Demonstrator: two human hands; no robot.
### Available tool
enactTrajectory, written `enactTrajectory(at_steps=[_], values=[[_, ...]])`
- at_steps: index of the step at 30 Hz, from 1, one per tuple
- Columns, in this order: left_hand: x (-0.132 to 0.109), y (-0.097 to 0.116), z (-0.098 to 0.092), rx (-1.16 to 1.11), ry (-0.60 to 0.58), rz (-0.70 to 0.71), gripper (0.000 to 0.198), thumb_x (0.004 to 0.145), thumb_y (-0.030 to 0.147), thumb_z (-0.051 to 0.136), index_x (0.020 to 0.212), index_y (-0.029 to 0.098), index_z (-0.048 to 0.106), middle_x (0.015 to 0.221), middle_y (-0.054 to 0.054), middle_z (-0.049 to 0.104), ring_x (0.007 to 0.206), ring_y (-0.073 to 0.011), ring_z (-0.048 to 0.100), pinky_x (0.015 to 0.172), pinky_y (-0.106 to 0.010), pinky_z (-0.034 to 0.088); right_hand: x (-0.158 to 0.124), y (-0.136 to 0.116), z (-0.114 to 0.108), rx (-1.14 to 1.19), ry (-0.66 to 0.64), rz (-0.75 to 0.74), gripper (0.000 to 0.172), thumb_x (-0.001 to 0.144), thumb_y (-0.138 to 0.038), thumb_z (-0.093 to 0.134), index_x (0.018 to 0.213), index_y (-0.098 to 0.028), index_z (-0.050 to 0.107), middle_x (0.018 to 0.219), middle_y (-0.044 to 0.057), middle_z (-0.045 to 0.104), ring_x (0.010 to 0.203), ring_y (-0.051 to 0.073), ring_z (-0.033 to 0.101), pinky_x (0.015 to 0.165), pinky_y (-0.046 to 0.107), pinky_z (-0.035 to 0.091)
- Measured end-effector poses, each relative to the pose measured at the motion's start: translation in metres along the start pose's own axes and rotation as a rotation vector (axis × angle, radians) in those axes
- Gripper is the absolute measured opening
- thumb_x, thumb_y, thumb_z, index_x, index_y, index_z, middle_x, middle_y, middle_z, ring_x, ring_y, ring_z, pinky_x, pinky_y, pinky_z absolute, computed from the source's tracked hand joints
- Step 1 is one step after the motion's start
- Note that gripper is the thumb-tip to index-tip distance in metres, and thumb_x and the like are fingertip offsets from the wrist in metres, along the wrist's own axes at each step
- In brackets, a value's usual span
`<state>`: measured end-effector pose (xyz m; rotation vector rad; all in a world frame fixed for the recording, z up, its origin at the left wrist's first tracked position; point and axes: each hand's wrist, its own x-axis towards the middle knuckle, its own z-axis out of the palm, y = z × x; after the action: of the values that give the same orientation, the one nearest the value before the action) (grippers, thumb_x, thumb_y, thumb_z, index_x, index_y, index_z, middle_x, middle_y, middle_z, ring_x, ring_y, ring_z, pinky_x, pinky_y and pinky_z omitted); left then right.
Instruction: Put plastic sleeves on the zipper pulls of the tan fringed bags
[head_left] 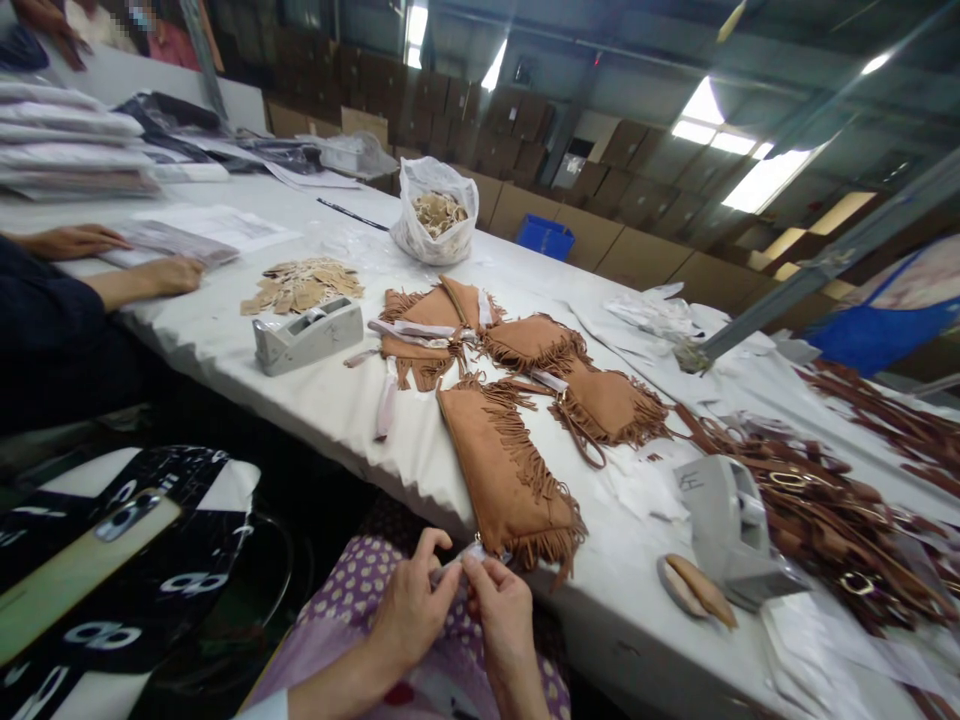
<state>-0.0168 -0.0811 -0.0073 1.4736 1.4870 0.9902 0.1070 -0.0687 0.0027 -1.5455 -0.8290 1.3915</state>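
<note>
A tan suede pouch with fringe (506, 465) lies at the table's front edge, with one corner toward me. Just off that corner, by a small metal piece (478, 540), my left hand (416, 605) and my right hand (501, 605) meet over my lap. Between their thumbs and forefingers is a thin strip in whitish wrapping (450, 570), partly hidden by the fingers. Beyond lie more fringed pouches (611, 400), some with wrist straps and pale wrapped strips (386, 400).
Left stand a grey tape dispenser (307, 335) and a pile of tan tags (304, 285). A plastic bag of tags (439, 215) is behind. Right are another tape dispenser (731, 530), a tape roll (694, 590) and brown straps (817, 500). A co-worker's hands (169, 275) rest far left.
</note>
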Motion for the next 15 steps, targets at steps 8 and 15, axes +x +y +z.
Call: enactTrajectory(at_steps=[8, 15], values=[[0.000, -0.003, -0.005, 0.156, -0.063, 0.247, 0.036, 0.095, 0.029, 0.035, 0.106, 0.019, 0.067, 0.082, -0.009, 0.069, 0.076, -0.0191, 0.064, 0.067, -0.025, 0.045, -0.003, -0.003, 0.002, -0.012, 0.015, -0.003, 0.041, 0.059, -0.052, 0.075, 0.057, -0.016, 0.057, 0.045, -0.007, 0.041, 0.042, 0.006, 0.030, 0.040, 0.021, 0.021], [0.013, 0.006, -0.005, -0.231, -0.153, -0.068, 0.038, 0.087, 0.047, 0.049, 0.070, 0.016, 0.062, 0.062, -0.001, 0.063, 0.056, -0.0125, 0.056, 0.051, -0.021, 0.038, -0.002, -0.005, -0.009, -0.054, -0.072, -0.053, 0.038, 0.064, -0.049, 0.075, 0.064, -0.013, 0.064, 0.049, -0.004, 0.048, 0.045, 0.007, 0.035, 0.042, 0.020, 0.025]])
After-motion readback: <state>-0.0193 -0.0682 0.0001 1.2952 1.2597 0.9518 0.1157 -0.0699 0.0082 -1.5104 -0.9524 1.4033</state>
